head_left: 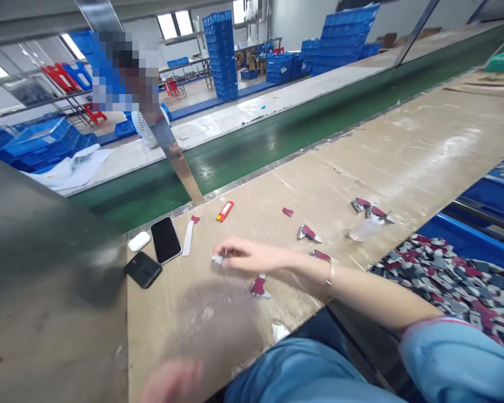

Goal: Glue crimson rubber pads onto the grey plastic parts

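Right hand (239, 254): fingers curled, thumb and fingertips pinching a small silvery piece (217, 259) at the tan worktop (344, 168). Left hand (174, 382): motion-blurred; opening and contents cannot be told. Maroon-and-grey part (259, 287) lies near the right hand.

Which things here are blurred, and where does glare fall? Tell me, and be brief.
In the head view, the left hand is heavily smeared at the bottom edge, while the right hand and phone look much clearer; also in the head view, glare streaks the table toward the right, and the windows are washed out white.
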A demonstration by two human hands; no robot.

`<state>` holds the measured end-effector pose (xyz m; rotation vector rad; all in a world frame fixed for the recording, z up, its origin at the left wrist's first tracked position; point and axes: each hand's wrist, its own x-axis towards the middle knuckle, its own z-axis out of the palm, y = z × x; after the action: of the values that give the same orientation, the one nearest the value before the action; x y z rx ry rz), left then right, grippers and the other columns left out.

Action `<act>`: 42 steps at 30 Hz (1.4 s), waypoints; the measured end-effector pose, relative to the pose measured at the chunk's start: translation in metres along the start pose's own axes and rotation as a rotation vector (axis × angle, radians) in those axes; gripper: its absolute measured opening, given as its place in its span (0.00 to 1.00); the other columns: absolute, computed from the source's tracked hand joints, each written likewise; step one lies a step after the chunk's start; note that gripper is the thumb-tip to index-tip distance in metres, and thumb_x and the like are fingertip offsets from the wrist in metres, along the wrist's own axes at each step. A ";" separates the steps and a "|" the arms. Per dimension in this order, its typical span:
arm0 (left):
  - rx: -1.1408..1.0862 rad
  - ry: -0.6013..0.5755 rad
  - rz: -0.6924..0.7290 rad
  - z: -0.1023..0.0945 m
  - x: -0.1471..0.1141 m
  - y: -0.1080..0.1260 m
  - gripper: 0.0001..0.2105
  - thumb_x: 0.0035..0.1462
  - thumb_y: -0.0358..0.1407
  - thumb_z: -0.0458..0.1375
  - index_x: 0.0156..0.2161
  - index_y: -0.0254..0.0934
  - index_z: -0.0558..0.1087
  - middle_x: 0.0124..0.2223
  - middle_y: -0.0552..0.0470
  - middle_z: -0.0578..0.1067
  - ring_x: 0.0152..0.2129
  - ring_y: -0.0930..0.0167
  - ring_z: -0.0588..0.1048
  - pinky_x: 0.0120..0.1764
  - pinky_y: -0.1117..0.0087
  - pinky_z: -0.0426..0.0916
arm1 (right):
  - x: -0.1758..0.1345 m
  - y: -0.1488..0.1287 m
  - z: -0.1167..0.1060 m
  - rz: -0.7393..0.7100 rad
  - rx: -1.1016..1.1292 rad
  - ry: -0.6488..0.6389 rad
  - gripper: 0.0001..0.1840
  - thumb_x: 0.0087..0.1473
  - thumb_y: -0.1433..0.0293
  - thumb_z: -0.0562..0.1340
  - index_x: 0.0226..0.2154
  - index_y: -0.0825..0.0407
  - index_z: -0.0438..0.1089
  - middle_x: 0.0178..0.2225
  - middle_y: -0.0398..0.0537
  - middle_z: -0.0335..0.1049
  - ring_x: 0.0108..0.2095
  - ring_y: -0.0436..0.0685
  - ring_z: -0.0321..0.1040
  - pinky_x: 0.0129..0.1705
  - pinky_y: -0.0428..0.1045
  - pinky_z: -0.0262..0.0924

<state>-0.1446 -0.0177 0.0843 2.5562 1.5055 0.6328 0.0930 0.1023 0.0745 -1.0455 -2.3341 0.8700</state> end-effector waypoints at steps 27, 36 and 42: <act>-0.645 -0.257 0.331 0.084 0.047 0.036 0.27 0.60 0.45 0.70 0.63 0.50 0.72 0.56 0.48 0.82 0.51 0.63 0.83 0.51 0.69 0.81 | -0.153 -0.003 0.068 0.200 0.941 0.209 0.22 0.65 0.49 0.61 0.36 0.51 0.65 0.30 0.39 0.62 0.28 0.47 0.56 0.31 0.45 0.57; -0.565 -0.110 0.200 0.094 0.046 0.031 0.23 0.61 0.36 0.68 0.60 0.47 0.73 0.56 0.50 0.80 0.55 0.64 0.78 0.57 0.66 0.74 | -0.179 0.047 0.041 0.364 0.059 0.878 0.18 0.69 0.56 0.59 0.52 0.48 0.74 0.52 0.56 0.77 0.57 0.65 0.72 0.61 0.64 0.65; -0.293 -0.160 0.249 0.107 0.046 0.017 0.21 0.63 0.42 0.65 0.60 0.47 0.70 0.55 0.47 0.79 0.61 0.54 0.72 0.70 0.41 0.54 | -0.130 0.071 0.041 0.495 -0.279 0.464 0.34 0.67 0.52 0.61 0.68 0.53 0.65 0.73 0.66 0.56 0.74 0.78 0.50 0.74 0.77 0.43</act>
<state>-0.0678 0.0255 0.0065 2.5115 0.9739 0.6070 0.1837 0.0236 -0.0204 -1.7742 -1.8596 0.3928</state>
